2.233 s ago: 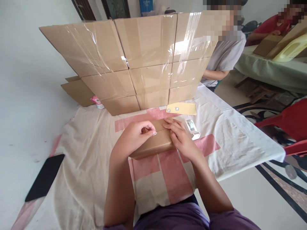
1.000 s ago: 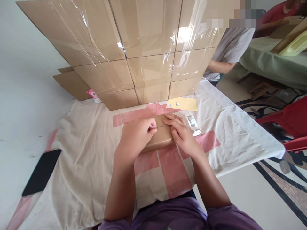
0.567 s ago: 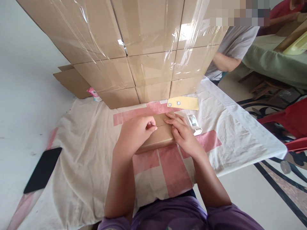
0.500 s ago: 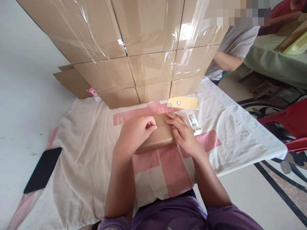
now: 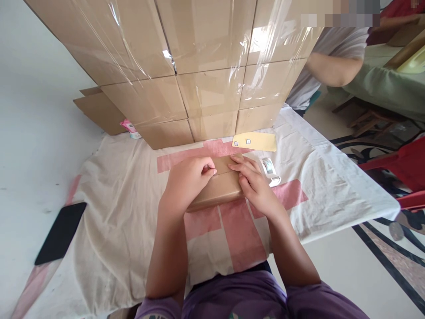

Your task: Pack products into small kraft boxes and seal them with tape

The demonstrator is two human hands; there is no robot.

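A closed cardboard box (image 5: 221, 188) lies flat on the cloth-covered table in front of me, a seam running across its top. My left hand (image 5: 191, 179) is over the box's left part, thumb and forefinger pinched together near the seam; anything between the fingertips is too small to make out. With fingers stretched out, my right hand (image 5: 250, 179) lies flat on the right end of the box. Just beyond that hand stands a white tape dispenser (image 5: 271, 170). Behind it is a yellow card (image 5: 257, 141) with two small stickers on it.
Shrink-wrapped cardboard boxes (image 5: 212, 93) stand stacked at the table's back. A black phone (image 5: 61, 232) lies at the left by the wall, a pink packet (image 5: 129, 127) beside the stack. Another person's arm (image 5: 335, 68) is at back right, near a red chair (image 5: 398, 166).
My hands and the box stay almost in place. The other person's arm has shifted to the right, and the view has moved slightly.
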